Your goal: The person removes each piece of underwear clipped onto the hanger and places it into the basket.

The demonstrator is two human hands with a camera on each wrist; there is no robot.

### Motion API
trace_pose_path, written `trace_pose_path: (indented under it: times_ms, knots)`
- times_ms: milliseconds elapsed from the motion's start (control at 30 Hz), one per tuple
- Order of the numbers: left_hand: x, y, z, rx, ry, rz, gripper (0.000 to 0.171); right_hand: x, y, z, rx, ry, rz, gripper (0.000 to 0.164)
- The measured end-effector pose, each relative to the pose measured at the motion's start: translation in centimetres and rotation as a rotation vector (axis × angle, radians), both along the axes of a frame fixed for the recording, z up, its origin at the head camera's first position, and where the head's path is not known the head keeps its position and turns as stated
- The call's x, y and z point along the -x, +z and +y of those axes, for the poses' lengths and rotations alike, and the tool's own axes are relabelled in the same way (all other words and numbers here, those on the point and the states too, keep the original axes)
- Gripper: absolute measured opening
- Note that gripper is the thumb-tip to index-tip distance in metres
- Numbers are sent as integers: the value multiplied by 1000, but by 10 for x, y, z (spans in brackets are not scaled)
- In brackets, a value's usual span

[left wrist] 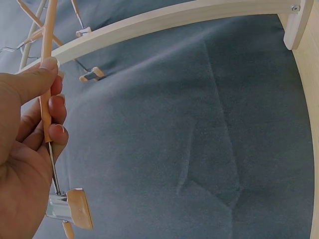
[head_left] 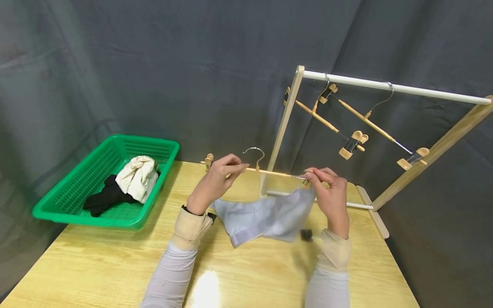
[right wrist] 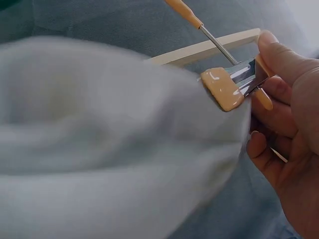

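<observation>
A clip hanger (head_left: 269, 172) with a tan bar and a metal hook is held level above the table by both hands. My left hand (head_left: 219, 177) grips its bar, thumb on one side and fingers curled round the other. The left clip (left wrist: 70, 208) has no cloth in it. At the other end my right hand (head_left: 327, 188) pinches the handles of the right clip (right wrist: 229, 87). A light blue garment (head_left: 265, 214) hangs from that clip's jaws, spreading leftward beneath the bar. It is blurred in the right wrist view.
A green basket (head_left: 175, 149) at the left holds a cream cloth (head_left: 135, 174) and a black cloth (head_left: 108, 197). On the right stands a rack with a white rail (head_left: 354, 81) and wooden posts, where two bare clip hangers (head_left: 327, 122) hang. A grey curtain (head_left: 215, 85) closes off the back.
</observation>
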State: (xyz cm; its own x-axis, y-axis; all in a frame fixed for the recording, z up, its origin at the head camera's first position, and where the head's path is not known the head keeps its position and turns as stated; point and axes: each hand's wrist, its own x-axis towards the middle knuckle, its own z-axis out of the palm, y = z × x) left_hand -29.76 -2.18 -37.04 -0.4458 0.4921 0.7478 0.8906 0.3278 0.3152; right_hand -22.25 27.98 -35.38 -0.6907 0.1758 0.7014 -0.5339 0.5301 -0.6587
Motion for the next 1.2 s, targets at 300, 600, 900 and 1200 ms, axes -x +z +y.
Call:
trace_pose_path:
  times_ms: [300, 600, 900, 1200]
  knots:
    - [0, 0, 1, -1, -6, -16, 25, -1, 2, 0, -14, -6, -30, 14]
    - [-1, -3, 1, 24, -2, -35, 23, -20, 18, -15, -22, 14, -143, 23]
    - [1, -3, 7, 60, 0, -52, 22, -20, 24, -23, -50, 160, 89, 23]
    - [-1, -4, 10, 71, 20, -43, 21, -5, 10, -42, -215, 203, 30, 28]
